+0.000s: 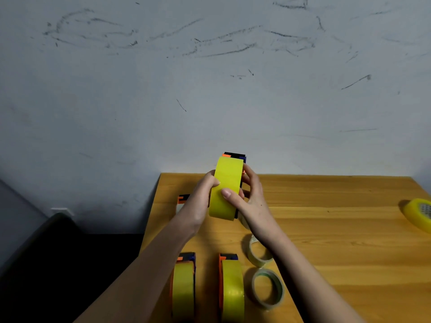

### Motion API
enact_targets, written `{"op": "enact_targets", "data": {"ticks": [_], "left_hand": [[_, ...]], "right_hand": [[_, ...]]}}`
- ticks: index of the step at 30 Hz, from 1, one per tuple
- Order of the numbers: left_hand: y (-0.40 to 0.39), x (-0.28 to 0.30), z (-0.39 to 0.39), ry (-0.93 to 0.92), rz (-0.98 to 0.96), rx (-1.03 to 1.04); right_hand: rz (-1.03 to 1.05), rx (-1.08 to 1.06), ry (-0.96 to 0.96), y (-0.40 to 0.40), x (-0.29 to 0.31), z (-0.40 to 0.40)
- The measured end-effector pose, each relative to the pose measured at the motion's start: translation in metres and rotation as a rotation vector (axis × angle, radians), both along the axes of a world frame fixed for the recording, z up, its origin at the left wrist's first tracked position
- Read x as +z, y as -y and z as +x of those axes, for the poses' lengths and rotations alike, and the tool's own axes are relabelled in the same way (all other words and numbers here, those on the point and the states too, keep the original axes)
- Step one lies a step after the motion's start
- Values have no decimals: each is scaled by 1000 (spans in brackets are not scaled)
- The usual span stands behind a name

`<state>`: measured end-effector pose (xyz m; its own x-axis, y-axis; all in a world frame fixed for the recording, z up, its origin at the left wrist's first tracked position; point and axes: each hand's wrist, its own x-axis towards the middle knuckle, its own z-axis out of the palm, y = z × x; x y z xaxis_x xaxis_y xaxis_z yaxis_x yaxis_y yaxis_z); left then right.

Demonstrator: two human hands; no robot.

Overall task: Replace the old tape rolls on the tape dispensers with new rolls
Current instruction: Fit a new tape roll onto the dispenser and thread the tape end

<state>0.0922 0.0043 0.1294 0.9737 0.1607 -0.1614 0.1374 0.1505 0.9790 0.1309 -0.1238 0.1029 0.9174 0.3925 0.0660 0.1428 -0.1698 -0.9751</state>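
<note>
A: Above the wooden table [326, 206], what was held?
B: Full yellow tape roll [225, 190] on a black-orange dispenser [234, 156]; left hand [201, 201] and right hand [250, 197] both gripped it, thumbs pressing the roll.

Two loaded dispensers [184, 287] [231, 290] side by side (near edge), spent rolls [267, 289] right.

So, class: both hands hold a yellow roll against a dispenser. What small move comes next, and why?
Probably press the yellow roll fully onto the dispenser. Both the left hand and right hand grip it in the air, and two dispensers nearer the camera already carry yellow rolls.
</note>
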Motion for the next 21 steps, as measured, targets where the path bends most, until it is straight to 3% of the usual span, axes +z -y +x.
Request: {"op": "enact_targets", "data": {"ticks": [16, 21], "left_hand": [[6, 4, -2, 87, 57, 70], [4, -7, -1, -13, 65, 137]], "right_hand": [[-69, 22, -11, 0, 7, -5], [-149, 47, 26, 1, 10, -6]]}}
